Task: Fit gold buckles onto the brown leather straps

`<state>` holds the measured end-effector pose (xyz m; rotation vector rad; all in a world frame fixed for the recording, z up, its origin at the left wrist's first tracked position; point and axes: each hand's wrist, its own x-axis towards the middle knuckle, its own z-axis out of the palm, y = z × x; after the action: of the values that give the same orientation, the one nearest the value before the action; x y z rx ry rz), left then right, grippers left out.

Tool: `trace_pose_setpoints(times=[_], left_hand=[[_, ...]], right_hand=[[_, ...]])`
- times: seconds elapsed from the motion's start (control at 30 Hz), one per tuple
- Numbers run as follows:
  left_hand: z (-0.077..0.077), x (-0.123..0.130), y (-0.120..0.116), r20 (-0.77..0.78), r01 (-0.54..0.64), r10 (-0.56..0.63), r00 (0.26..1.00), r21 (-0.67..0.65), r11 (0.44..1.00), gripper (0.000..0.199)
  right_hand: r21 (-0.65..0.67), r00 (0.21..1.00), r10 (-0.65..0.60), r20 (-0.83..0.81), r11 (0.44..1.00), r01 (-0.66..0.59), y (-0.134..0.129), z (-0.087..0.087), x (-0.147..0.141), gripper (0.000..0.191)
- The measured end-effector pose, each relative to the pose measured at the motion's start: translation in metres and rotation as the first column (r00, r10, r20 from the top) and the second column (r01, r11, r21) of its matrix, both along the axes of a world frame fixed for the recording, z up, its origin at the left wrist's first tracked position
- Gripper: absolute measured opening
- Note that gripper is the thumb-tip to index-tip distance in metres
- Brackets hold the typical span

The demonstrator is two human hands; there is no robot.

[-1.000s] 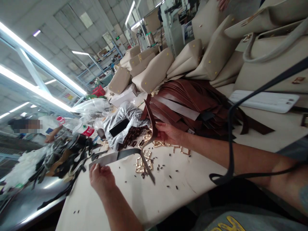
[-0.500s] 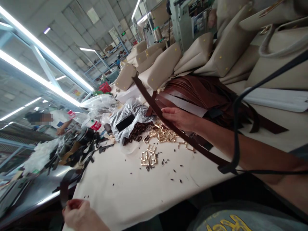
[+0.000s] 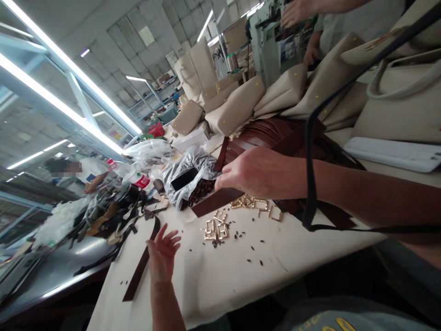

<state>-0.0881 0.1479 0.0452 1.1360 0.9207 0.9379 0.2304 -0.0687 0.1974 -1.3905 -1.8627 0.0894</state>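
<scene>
My right hand [image 3: 257,172] is closed on a dark brown leather strap [image 3: 217,201], whose end sticks out to the left under the fingers, above the table. The fingertips partly hide where it is gripped. My left hand [image 3: 163,250] has its fingers spread and grips nothing. Beside its thumb, another brown strap [image 3: 138,273] runs down over the table's left part, its upper end curled. Below my right hand lie several gold buckles [image 3: 216,230], with small dark bits around them. A stack of brown straps [image 3: 272,131] is behind my right hand.
Several beige bag pieces [image 3: 237,105] are heaped at the back. A plastic bag [image 3: 189,161] with a black box [image 3: 184,179] stands by dark loops [image 3: 200,193]. A black cord [image 3: 308,174] hangs close before my right forearm. Another person's hand [image 3: 299,11] shows at top right.
My left hand has moved up and right over the table, and its fingers have opened from the strap. My right hand has come left; its long strap no longer stretches across the view.
</scene>
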Motion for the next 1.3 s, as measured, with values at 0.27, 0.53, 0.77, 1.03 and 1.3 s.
trace_pose_setpoints(times=[0.27,0.53,0.77,1.03,1.3], left_hand=[[0.016,0.107,-0.061,-0.015,0.434,-0.435,0.900,-0.043,0.900,0.054],[-0.008,0.158,-0.068,0.167,0.402,-0.368,0.915,-0.271,0.875,0.046],[-0.021,0.157,-0.069,0.122,0.375,-0.354,0.927,-0.282,0.883,0.041],[-0.029,0.149,-0.060,0.034,0.357,-0.363,0.931,-0.294,0.887,0.048],[-0.033,0.149,-0.060,0.040,0.388,-0.396,0.918,-0.311,0.868,0.039]], right_hand=[[-0.116,0.932,-0.079,0.353,0.985,0.128,0.015,-0.035,0.027,0.022],[0.004,0.910,-0.205,0.362,0.976,0.218,0.018,-0.104,0.026,0.035],[-0.010,0.988,-0.135,0.080,0.991,0.136,0.054,-0.170,0.001,0.043],[0.126,0.982,-0.177,0.059,0.978,0.168,0.057,-0.189,0.003,0.032],[0.082,0.989,-0.146,-0.033,0.986,0.148,0.054,-0.191,0.001,0.032]])
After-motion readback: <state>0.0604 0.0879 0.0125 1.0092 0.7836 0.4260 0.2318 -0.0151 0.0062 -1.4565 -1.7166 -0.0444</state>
